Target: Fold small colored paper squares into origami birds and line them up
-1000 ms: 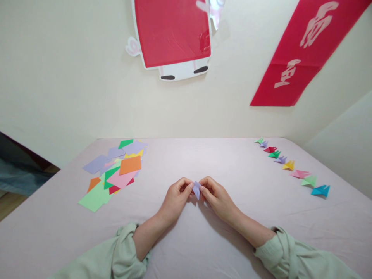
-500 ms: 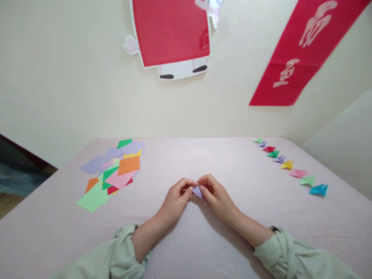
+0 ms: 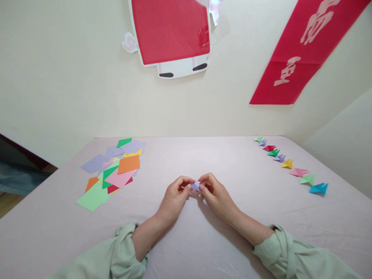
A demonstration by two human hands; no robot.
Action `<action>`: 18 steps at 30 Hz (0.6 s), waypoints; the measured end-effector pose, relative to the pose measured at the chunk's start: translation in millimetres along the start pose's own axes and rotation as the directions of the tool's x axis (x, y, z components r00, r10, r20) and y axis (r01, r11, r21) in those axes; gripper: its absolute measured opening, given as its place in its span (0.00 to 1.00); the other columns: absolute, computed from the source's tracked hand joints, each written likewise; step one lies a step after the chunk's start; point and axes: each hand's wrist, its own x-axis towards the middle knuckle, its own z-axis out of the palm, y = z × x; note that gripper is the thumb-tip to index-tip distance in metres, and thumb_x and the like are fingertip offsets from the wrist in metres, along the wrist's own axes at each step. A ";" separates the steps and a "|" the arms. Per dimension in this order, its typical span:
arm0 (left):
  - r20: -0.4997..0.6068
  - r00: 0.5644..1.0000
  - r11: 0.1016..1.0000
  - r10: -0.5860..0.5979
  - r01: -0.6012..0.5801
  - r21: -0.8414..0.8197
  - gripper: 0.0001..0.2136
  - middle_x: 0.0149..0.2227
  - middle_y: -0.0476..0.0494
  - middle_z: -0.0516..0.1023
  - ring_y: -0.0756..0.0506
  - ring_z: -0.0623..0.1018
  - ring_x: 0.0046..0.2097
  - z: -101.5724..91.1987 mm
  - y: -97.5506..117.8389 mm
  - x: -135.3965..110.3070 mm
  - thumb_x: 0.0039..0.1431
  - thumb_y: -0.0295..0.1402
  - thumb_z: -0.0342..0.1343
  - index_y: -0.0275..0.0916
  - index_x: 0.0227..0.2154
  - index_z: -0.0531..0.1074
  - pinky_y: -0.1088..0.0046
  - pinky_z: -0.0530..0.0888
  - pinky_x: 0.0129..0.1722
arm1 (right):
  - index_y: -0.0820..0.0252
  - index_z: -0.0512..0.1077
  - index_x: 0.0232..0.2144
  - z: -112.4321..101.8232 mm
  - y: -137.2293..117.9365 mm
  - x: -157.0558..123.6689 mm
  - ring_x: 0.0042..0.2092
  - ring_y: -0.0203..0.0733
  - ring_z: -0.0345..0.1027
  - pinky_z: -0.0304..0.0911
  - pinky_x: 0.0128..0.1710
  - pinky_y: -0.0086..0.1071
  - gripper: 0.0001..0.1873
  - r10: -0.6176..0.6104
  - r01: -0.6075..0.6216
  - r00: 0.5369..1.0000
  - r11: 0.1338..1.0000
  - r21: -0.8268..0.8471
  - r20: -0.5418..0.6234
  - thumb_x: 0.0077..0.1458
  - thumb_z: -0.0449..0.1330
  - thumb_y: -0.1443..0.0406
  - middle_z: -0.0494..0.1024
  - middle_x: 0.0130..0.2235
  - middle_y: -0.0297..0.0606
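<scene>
Purple paper (image 3: 195, 186) turned since earlier frame. Left hand (image 3: 176, 195) and right hand (image 3: 216, 197) both pinch it, mid worktop (image 3: 174, 155). Folded pieces (image 3: 280, 158): nine, lined up right. Held one seemingly unfinished. Loose sheets (image 3: 116, 177), left: unfolded.

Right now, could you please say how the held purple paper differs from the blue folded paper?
The held purple paper is pinched in fingers; the blue folded paper rests on the table. The purple paper is partly covered; the blue one shows openly. Both are folded.
</scene>
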 end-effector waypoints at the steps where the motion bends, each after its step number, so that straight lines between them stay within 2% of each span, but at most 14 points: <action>1: 0.000 1.000 1.000 0.006 -0.006 0.010 0.07 0.37 0.44 0.78 0.47 0.75 0.37 0.2 -0.6 0.0 0.58 0.32 0.54 0.38 0.37 0.74 0.73 0.72 0.37 | 0.57 0.63 0.40 0.1 0.2 -0.2 0.30 0.36 0.66 0.60 0.30 0.30 0.05 0.002 -0.002 1.000 1.000 -0.002 -0.002 0.61 0.52 0.64 0.72 0.32 0.32; 6: 0.018 0.999 0.999 0.027 -0.028 0.038 0.08 0.39 0.44 0.79 0.46 0.77 0.40 0.4 -1.1 -0.5 0.59 0.30 0.52 0.38 0.38 0.74 0.71 0.72 0.42 | 0.57 0.63 0.39 0.2 -2.4 0.5 0.31 0.36 0.66 0.61 0.31 0.30 0.07 -0.001 0.000 1.000 0.999 -0.041 -0.012 0.58 0.56 0.63 0.72 0.34 0.33; 12: 0.010 0.999 0.997 0.049 -0.049 0.057 0.08 0.39 0.45 0.79 0.46 0.77 0.40 -0.6 1.0 -0.6 0.59 0.30 0.53 0.38 0.37 0.75 0.71 0.72 0.42 | 0.57 0.64 0.41 -1.0 -4.8 0.1 0.30 0.37 0.66 0.59 0.31 0.31 0.06 -0.001 0.000 1.000 0.996 -0.084 -0.015 0.61 0.52 0.64 0.72 0.30 0.31; 18: 0.011 0.998 0.997 0.058 -0.059 0.057 0.08 0.40 0.44 0.80 0.46 0.78 0.41 -0.7 0.3 -1.8 0.59 0.30 0.53 0.39 0.38 0.76 0.71 0.72 0.43 | 0.56 0.64 0.41 0.1 -5.2 -0.1 0.31 0.37 0.66 0.60 0.31 0.31 0.08 -0.014 0.011 1.000 0.992 -0.125 -0.022 0.58 0.56 0.64 0.73 0.34 0.33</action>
